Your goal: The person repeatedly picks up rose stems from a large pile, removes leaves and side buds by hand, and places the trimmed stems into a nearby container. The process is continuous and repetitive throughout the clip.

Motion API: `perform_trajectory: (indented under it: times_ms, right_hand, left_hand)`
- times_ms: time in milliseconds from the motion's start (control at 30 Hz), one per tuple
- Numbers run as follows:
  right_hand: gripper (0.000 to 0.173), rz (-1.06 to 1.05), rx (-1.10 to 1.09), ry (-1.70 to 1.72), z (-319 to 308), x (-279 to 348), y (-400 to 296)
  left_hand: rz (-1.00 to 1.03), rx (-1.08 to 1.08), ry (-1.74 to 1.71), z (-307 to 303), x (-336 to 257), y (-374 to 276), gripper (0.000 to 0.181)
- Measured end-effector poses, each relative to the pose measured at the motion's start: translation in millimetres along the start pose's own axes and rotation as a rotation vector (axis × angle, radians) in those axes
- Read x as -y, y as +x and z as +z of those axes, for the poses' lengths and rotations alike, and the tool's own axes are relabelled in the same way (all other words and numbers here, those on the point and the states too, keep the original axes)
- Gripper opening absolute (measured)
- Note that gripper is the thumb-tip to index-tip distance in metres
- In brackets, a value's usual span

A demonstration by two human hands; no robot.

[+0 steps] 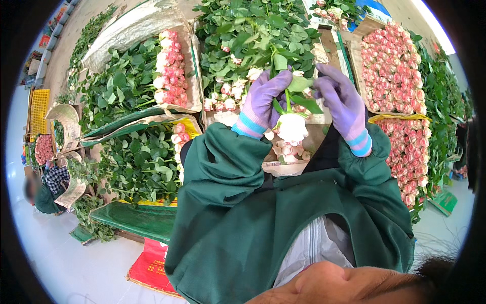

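Purple gloves with blue and pink cuffs cover both hands. My left hand (265, 95) grips the green stem of a white rose (292, 128), whose bloom hangs down towards my body. The stem's leafy part points away from me. My right hand (339, 99) is just right of the stem, beside a leaf (303, 102), with its fingers partly curled and nothing plainly held. Beyond the hands lies a big pile of leafy rose stems (228, 41), with pale pink blooms (229, 97) at its near edge. Loose petals (289, 152) lie below the held bloom.
Packed pink roses (393, 68) stand at the right. Wrapped bundles of roses (171, 72) lie at the left, above a green board (133, 220). A red printed sack (152, 266) is on the floor. Another person (53, 186) sits at the far left.
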State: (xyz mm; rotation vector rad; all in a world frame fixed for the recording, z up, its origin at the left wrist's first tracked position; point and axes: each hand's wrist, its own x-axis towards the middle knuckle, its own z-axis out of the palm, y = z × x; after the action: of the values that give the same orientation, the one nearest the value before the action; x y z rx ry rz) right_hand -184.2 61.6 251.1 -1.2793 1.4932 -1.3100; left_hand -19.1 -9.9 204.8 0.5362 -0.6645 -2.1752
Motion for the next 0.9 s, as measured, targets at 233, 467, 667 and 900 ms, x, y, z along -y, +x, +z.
perform_trajectory:
  times_ms: [233,467,667,900]
  right_hand:
    - [0.042,0.591,0.413,0.696,1.8,-53.0,51.7]
    - [0.055,0.505,0.457,1.027,-7.0,-77.0,55.1]
    - [0.042,0.344,0.508,1.424,20.0,-55.5,42.2]
    - [0.039,0.084,0.596,1.439,23.5,-61.5,46.0]
  left_hand:
    - [-0.103,0.098,-0.055,17.8,26.2,-6.5,0.024]
    - [-0.375,0.263,-0.211,8.6,37.3,-8.4,0.031]
    - [-0.382,0.442,-0.116,6.9,31.3,-9.1,0.046]
    - [-0.412,0.512,-0.207,14.7,35.1,-19.0,0.044]
